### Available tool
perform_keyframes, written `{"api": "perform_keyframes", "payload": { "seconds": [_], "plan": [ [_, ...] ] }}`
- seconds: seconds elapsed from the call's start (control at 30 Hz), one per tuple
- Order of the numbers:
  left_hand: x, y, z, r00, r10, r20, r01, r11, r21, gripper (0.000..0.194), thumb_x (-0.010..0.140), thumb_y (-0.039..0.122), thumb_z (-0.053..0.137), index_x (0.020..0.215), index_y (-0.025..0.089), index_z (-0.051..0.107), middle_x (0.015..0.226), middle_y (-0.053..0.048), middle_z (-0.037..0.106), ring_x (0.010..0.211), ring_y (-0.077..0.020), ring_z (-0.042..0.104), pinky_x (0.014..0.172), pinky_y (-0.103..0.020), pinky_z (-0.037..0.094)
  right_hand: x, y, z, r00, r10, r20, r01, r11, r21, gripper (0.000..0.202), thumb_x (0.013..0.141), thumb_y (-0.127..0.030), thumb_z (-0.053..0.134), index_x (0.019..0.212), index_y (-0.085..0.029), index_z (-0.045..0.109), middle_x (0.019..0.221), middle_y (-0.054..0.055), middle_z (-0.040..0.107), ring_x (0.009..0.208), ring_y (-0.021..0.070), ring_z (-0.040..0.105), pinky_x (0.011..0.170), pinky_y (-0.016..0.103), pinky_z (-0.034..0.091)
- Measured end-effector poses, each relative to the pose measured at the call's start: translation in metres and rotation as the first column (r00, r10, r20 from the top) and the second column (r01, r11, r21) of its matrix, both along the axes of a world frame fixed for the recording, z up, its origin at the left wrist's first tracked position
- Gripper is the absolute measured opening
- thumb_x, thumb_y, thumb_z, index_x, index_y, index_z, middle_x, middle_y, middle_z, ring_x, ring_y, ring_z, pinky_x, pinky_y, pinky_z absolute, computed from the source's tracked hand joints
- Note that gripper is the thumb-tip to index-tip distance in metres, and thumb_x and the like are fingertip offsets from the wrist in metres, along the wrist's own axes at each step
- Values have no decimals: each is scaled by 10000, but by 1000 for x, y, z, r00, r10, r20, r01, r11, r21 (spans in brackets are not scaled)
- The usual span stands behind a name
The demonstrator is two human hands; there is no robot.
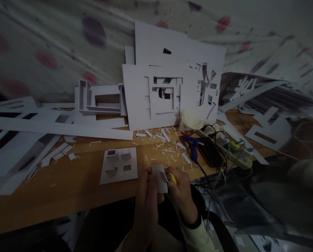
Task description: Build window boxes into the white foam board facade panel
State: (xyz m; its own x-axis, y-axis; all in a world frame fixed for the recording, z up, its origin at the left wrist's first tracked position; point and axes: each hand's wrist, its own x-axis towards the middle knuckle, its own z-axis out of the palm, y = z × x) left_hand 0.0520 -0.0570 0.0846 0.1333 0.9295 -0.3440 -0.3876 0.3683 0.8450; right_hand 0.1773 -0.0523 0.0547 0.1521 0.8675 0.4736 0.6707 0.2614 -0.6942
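Over the table's front edge, my left hand [149, 187] grips a small white board piece [160, 178] by its left side. My right hand [182, 183] is closed around a yellow utility knife [172, 177], whose front end is at the right side of that piece. Whether the blade touches the board is too dark to tell. Left of my hands lies a white square board [121, 175] with a square opening and several small upright walls standing on it.
White offcuts [164, 136] litter the wooden table [88, 189]. A blue glue gun [192, 145], a paper cup [189, 124] and a cabled power strip [237, 155] stand to the right. Large cut white boards [137, 94] lean at the back; more sheets [19, 150] pile up at left.
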Motion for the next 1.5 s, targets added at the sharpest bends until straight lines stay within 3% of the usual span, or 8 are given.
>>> {"api": "perform_keyframes", "payload": {
  "seconds": [0.33,0.5,0.73,1.07,1.17,1.27,1.37,1.5],
  "plan": [
    [-3,-9,-2,999,-40,-12,40,998,-50,537,721,658,734,1038,225,711,958,-79,686,724,-161,586,515,-205,437,3,12,-2,999,-22,-42,23,1000,10,740,889,-840,206,572,-229,479,481,-33,427,444,134,414,465,277,272],
    [1,-18,-1,999,37,-17,-38,995,-97,527,730,649,734,1064,243,703,1042,-78,683,771,-161,589,566,-207,479,13,16,1,995,-67,-67,68,998,-1,706,936,-782,184,580,-234,449,497,-41,411,456,134,400,463,275,264],
    [1,-1,8,998,-42,38,43,999,-23,500,756,657,704,981,210,699,834,-48,679,700,-148,596,571,-208,489,-1,-9,13,999,33,-25,-32,999,28,729,902,-827,229,547,-219,420,484,-35,422,436,112,415,453,259,271],
    [0,-17,1,1000,-20,-5,19,995,-102,516,695,609,783,1048,238,712,1082,-90,709,910,-213,667,611,-233,518,5,8,5,995,-47,-90,49,999,18,693,937,-775,238,557,-229,431,471,-46,391,427,119,396,435,263,262],
    [3,-14,7,993,-30,118,46,989,-139,520,681,658,769,937,215,679,827,-33,660,668,-140,584,510,-213,432,8,10,5,992,-81,-97,83,996,20,693,962,-744,197,553,-233,422,469,-48,374,430,119,376,432,261,260],
    [7,-2,10,976,-40,212,71,987,-145,580,606,729,772,704,200,554,534,75,404,462,-68,326,424,-201,288,3,1,11,995,-58,-80,62,997,48,726,918,-808,212,536,-228,425,464,-44,388,422,114,373,431,259,256],
    [11,9,4,955,-14,297,70,981,-179,623,556,711,808,615,204,451,503,92,333,463,-56,264,429,-200,244,-7,-11,19,1000,9,19,-11,996,87,737,904,-820,261,539,-213,465,459,-41,429,416,100,399,442,251,258],
    [13,11,-9,921,14,389,45,989,-140,586,640,648,793,593,197,422,510,92,299,483,-56,251,463,-205,250,-14,-18,22,985,17,171,-39,991,125,744,927,-798,230,542,-207,467,452,-37,453,409,87,410,456,246,260]
  ]
}}
